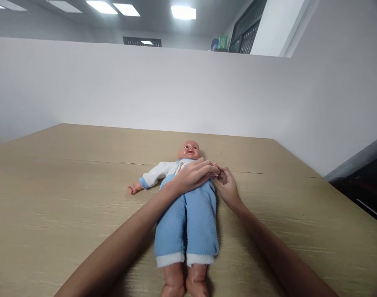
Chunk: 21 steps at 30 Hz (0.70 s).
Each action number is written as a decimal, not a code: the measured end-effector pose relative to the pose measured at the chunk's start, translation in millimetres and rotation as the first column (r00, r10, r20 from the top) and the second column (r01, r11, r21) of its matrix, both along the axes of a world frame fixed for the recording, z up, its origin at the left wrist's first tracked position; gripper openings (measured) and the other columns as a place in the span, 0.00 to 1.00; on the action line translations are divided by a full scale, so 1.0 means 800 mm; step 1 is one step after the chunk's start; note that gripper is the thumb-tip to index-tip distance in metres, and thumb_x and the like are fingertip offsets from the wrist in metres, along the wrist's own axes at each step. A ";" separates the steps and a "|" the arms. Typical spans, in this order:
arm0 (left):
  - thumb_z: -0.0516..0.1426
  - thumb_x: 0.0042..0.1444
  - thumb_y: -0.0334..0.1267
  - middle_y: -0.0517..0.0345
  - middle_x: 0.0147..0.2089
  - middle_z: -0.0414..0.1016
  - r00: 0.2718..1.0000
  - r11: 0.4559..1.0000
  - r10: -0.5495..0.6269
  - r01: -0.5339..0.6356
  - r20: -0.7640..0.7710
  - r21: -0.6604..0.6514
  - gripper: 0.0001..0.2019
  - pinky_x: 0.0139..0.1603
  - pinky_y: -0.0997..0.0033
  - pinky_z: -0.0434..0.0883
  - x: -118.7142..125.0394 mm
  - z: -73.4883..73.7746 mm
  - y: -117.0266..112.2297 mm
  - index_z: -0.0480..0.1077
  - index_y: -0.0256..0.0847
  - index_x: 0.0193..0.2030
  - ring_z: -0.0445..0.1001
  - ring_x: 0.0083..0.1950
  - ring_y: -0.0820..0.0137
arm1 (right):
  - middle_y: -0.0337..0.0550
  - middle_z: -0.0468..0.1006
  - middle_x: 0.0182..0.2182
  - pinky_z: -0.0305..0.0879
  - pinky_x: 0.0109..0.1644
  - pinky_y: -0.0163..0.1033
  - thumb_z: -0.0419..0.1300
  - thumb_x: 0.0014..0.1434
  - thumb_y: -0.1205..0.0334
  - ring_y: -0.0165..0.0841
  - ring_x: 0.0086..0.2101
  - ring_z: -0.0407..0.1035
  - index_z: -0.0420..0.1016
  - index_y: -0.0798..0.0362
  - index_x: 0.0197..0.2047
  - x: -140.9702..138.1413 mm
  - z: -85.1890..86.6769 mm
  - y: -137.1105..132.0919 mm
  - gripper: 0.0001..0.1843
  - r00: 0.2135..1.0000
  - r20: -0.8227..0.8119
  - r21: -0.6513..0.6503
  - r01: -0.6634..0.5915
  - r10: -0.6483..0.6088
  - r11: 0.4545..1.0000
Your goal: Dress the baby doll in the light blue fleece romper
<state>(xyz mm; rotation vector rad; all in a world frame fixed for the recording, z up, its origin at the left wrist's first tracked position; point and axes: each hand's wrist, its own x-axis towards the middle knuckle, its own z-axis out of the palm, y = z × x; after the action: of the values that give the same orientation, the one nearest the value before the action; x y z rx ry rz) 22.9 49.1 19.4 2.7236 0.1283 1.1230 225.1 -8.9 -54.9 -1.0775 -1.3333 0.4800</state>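
A baby doll (pixel 200 214) lies on its back on the wooden table, head away from me and bare feet towards me. It wears a white top with blue cuffs and fuzzy blue trousers with white hems. Across its chest reaches my left hand (pixel 196 173), fingers together and curled over the doll's arm on the right side. My right hand (pixel 227 183) is closed beside the doll's body, its fingertips around the doll's small hand (pixel 216 167). Both my hands meet there and hide most of that sleeve. The doll's other arm (pixel 154 175) stretches out to the left, untouched.
The light wooden table (pixel 67 198) extends to both sides, with a thin seam across it. A white partition (pixel 145 90) rises behind its far edge and another wall stands on the right. Dark items (pixel 361 185) sit beyond the table's right edge.
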 end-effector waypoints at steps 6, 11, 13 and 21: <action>0.58 0.75 0.43 0.53 0.45 0.80 0.975 0.976 0.048 0.000 0.215 -0.220 0.07 0.52 0.60 0.72 0.006 -0.001 0.002 0.72 0.44 0.52 0.75 0.46 0.64 | 0.47 0.74 0.52 0.68 0.63 0.54 0.55 0.76 0.46 0.44 0.55 0.70 0.77 0.42 0.60 -0.001 0.012 -0.027 0.18 0.963 0.267 0.041 0.009 -0.020 0.999; 0.60 0.73 0.47 0.53 0.47 0.80 0.975 0.916 0.115 -0.031 0.188 -0.399 0.10 0.50 0.64 0.72 0.019 0.005 0.010 0.71 0.43 0.50 0.75 0.46 0.65 | 0.48 0.72 0.52 0.66 0.66 0.54 0.61 0.72 0.44 0.45 0.55 0.69 0.81 0.44 0.47 -0.016 0.025 -0.035 0.15 0.949 0.312 0.016 0.039 -0.042 0.999; 0.58 0.73 0.47 0.53 0.48 0.80 0.976 0.906 0.189 -0.131 0.108 -0.402 0.11 0.52 0.63 0.71 0.022 0.004 0.015 0.71 0.43 0.50 0.76 0.48 0.63 | 0.48 0.74 0.50 0.67 0.67 0.52 0.60 0.72 0.43 0.43 0.54 0.70 0.81 0.45 0.44 -0.020 0.023 -0.033 0.16 0.980 0.198 -0.040 0.021 -0.012 0.999; 0.52 0.74 0.56 0.51 0.39 0.81 0.835 0.812 0.497 -0.543 -0.235 -0.213 0.22 0.52 0.57 0.67 0.016 -0.012 0.022 0.75 0.42 0.37 0.76 0.47 0.57 | 0.44 0.81 0.46 0.76 0.60 0.49 0.58 0.67 0.34 0.42 0.50 0.77 0.70 0.45 0.45 -0.001 -0.019 -0.012 0.23 0.960 -0.282 -0.279 -0.090 0.008 0.956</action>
<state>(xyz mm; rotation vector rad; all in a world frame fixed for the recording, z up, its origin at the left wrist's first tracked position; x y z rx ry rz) 36.0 67.0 9.9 2.5832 1.0379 0.8883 224.1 -18.4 -69.7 -1.1679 -1.0624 0.8537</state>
